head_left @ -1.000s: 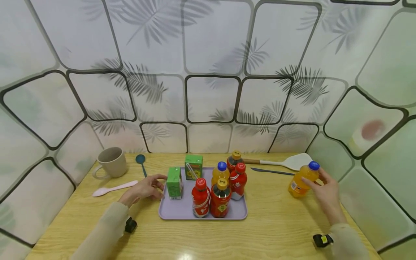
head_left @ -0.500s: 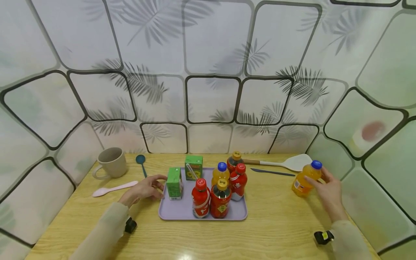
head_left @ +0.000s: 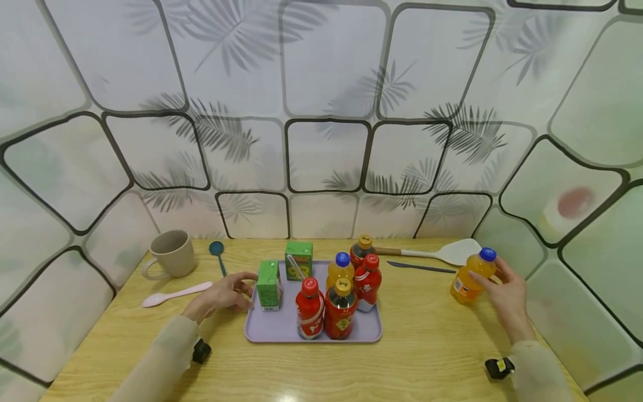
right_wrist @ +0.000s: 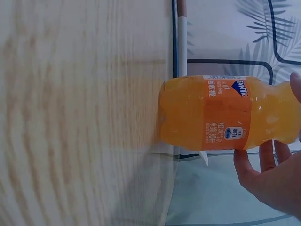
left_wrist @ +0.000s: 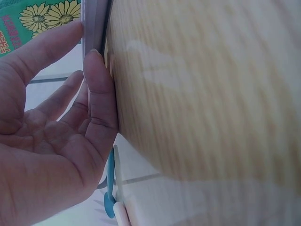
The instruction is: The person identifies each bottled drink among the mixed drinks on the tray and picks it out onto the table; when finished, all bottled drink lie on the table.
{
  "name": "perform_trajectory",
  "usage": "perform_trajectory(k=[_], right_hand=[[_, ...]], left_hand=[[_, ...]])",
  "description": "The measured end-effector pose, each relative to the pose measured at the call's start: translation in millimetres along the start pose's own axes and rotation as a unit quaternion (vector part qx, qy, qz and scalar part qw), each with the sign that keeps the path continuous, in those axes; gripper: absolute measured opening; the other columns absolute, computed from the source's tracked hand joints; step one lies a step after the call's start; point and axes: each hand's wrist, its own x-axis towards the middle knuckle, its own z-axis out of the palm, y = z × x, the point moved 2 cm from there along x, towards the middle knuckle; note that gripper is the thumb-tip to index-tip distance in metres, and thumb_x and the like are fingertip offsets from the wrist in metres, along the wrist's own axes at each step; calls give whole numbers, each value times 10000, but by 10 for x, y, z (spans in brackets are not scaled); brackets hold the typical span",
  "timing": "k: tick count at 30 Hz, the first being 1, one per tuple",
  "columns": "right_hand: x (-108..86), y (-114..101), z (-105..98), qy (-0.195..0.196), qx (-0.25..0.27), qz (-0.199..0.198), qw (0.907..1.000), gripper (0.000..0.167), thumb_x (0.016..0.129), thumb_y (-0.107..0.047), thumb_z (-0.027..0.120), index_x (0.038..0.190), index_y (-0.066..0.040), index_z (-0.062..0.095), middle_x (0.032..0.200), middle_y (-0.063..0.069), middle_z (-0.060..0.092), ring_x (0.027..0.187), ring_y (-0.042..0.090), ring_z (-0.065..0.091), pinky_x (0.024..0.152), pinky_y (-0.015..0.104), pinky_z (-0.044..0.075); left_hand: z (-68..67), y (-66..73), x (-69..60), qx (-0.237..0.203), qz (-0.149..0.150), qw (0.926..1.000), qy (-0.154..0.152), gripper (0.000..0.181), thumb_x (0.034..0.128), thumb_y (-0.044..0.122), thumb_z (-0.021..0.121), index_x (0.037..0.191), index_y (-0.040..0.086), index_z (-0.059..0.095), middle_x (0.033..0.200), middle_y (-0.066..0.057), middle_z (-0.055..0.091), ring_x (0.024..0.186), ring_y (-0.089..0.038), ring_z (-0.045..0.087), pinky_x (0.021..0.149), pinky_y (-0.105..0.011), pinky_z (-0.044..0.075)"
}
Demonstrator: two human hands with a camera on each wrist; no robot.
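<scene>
The left hand (head_left: 226, 293) rests beside the left edge of the lilac tray (head_left: 286, 337); in the left wrist view, fingertips of this hand (left_wrist: 61, 117) touch the tray's rim (left_wrist: 94, 28). At the right, the right hand (head_left: 507, 298) holds an orange drink bottle (head_left: 467, 285) with a blue cap, thumb on one side and fingers on the other. The bottle (right_wrist: 225, 113) looks upright, its base at the tabletop. On the tray stand two green cartons (head_left: 269, 287) (head_left: 299, 262), red bottles (head_left: 310, 312) (head_left: 368, 285), dark-drink bottles (head_left: 340, 315) (head_left: 363, 251) and another orange bottle (head_left: 340, 272).
A beige mug (head_left: 173, 257), a teal spoon (head_left: 217, 251) and a pink spoon (head_left: 176, 292) lie to the left. Behind and right of the tray are a white spatula (head_left: 459, 251) with a wooden handle and a dark blue knife (head_left: 419, 266). Patterned walls border the table.
The right hand has shifted slightly to the right with the orange bottle. The left hand stays at the tray's edge, and the things on the tray have not moved.
</scene>
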Motion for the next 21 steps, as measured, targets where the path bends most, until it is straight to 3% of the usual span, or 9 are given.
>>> perform_trajectory(k=[4, 11, 14, 17, 21], right_hand=[[-5, 11, -4, 91, 49, 65, 9999, 677, 847, -200, 765, 1461, -193, 479, 1253, -188, 531, 1112, -7, 445, 780, 21, 400], [-16, 8, -31, -90, -460, -28, 9989, 689, 880, -267, 729, 1494, -210, 422, 1398, -156, 491, 1171, -1, 439, 786, 17, 387], [-7, -8, -36, -89, -236, -18, 9997, 695, 870, -232, 741, 1490, -212, 428, 1395, -160, 495, 1178, 7, 441, 792, 16, 394], [-6, -26, -41, 64, 170, 92, 9998, 682, 846, -186, 765, 1463, -210, 476, 1285, -197, 551, 1124, -19, 468, 783, 14, 398], [-45, -69, -52, 597, 882, 294, 9939, 601, 813, -128, 791, 1375, -169, 581, 1087, -213, 611, 1039, -28, 505, 772, 28, 405]], left_hand=[[5, -16, 1, -17, -4, 10000, -16, 724, 785, -13, 727, 1431, 8, 403, 1034, -133, 590, 774, -172, 569, 646, -296, 496], [0, -8, -10, 24, 61, 10000, -35, 729, 771, -12, 736, 1421, -6, 407, 1030, -135, 600, 786, -170, 578, 648, -289, 505], [-1, -15, -7, 13, 98, 9999, -42, 728, 772, -6, 736, 1422, -6, 406, 1027, -131, 600, 784, -166, 576, 643, -285, 500], [-2, -27, -2, 28, 99, 9999, -42, 727, 773, -4, 739, 1420, -3, 408, 1025, -127, 601, 777, -162, 573, 635, -279, 493], [6, -32, 15, 50, 99, 9999, -36, 728, 767, -3, 747, 1415, -2, 414, 1019, -124, 601, 761, -162, 567, 624, -275, 489]])
